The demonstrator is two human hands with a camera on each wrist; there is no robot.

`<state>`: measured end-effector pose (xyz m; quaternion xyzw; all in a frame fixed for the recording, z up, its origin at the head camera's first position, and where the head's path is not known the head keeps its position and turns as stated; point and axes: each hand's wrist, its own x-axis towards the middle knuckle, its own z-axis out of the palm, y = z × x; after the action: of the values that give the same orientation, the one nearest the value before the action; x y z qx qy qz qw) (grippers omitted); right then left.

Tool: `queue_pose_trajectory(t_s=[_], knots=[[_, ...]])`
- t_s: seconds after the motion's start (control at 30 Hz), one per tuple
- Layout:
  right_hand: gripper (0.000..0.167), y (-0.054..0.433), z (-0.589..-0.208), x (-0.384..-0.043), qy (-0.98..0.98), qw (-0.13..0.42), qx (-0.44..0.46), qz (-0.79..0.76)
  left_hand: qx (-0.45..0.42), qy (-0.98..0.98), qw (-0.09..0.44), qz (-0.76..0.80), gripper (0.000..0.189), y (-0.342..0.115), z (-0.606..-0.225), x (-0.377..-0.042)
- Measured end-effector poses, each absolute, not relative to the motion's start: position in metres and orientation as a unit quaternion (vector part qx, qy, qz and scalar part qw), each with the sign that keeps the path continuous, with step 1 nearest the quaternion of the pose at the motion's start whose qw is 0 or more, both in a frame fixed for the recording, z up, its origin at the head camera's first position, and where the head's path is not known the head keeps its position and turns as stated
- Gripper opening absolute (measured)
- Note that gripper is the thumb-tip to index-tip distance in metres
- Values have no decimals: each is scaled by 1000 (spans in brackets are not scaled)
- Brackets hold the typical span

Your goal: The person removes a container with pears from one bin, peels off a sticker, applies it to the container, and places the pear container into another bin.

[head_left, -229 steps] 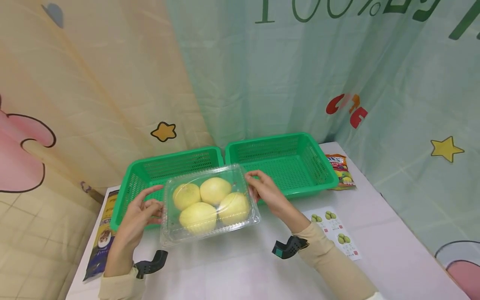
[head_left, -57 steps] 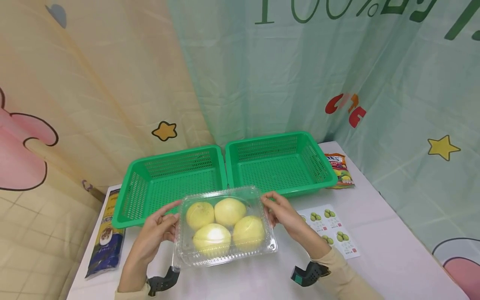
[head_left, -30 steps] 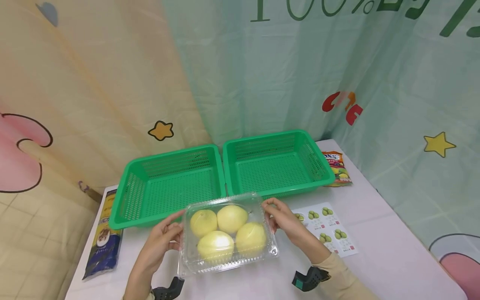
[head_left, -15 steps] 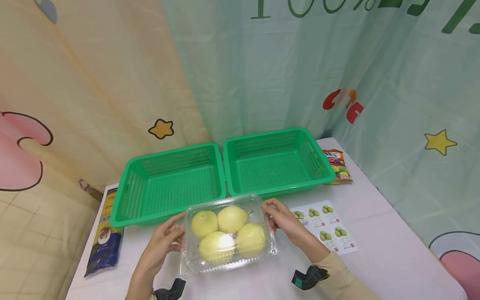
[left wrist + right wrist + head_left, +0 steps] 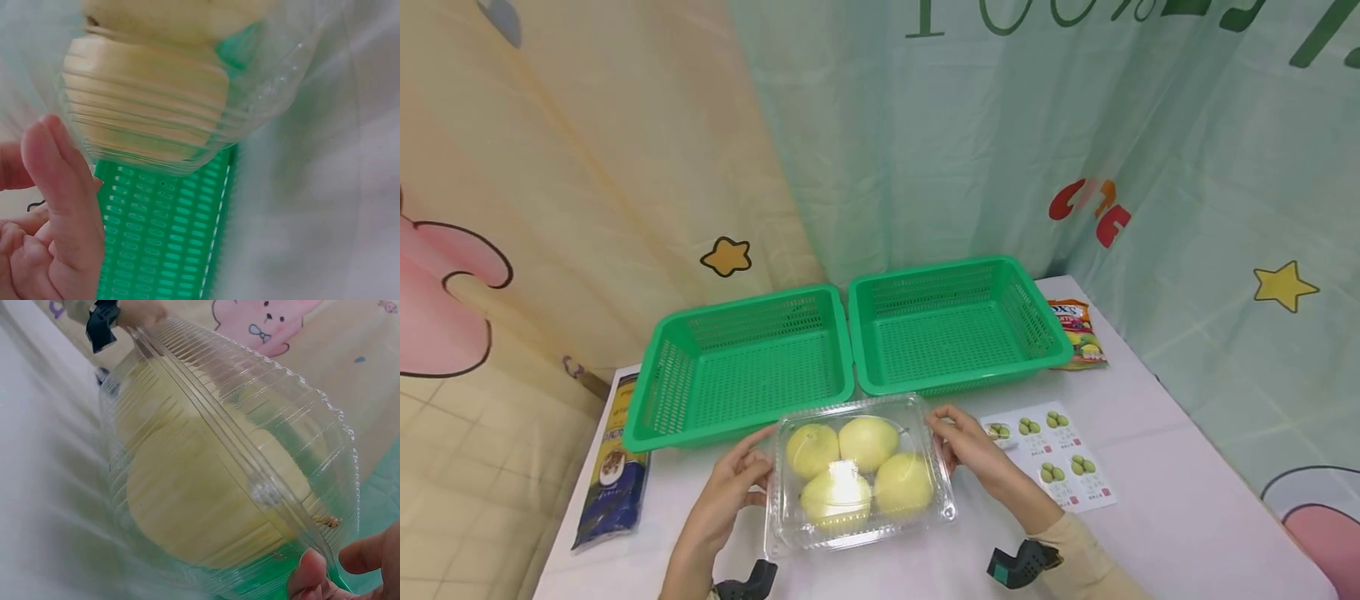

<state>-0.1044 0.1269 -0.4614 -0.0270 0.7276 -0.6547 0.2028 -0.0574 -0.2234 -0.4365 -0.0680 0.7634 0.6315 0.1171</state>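
Note:
A clear plastic clamshell box [image 5: 861, 471] with several pale yellow pears inside [image 5: 904, 485] is held in front of the baskets, its lid shut and glare on its top. My left hand [image 5: 727, 485] grips the box's left edge, thumb towards me. On the opposite side, my right hand [image 5: 973, 450] pinches the right edge near the far corner between thumb and fingers. The right wrist view has the thumb [image 5: 362, 553] and a fingertip at the box's rim, with a pear [image 5: 206, 487] and its brown stem behind the ribbed wall. Seen from the left wrist, the box [image 5: 156, 144] overlaps green basket mesh.
Two green baskets, left [image 5: 760, 375] and right [image 5: 955, 333], stand side by side at the table's back. A blue and yellow packet [image 5: 613, 483] lies at the left edge. Right of the baskets is a snack bag [image 5: 1081, 337]; nearer me lies a fruit label sheet [image 5: 1067, 467].
From over the left basket's front, both hands have brought the box towards me and slightly right, revealing the basket. In the last second it has shifted only slightly. Both grips stay the same.

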Motion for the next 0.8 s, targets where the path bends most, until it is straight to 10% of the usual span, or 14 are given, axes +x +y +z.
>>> queue_pose_trajectory(t_s=[0.8], knots=[[43,132,-474,-103,748,224,-74,-621,-88,769,134,618,60,-220,-454,-53]])
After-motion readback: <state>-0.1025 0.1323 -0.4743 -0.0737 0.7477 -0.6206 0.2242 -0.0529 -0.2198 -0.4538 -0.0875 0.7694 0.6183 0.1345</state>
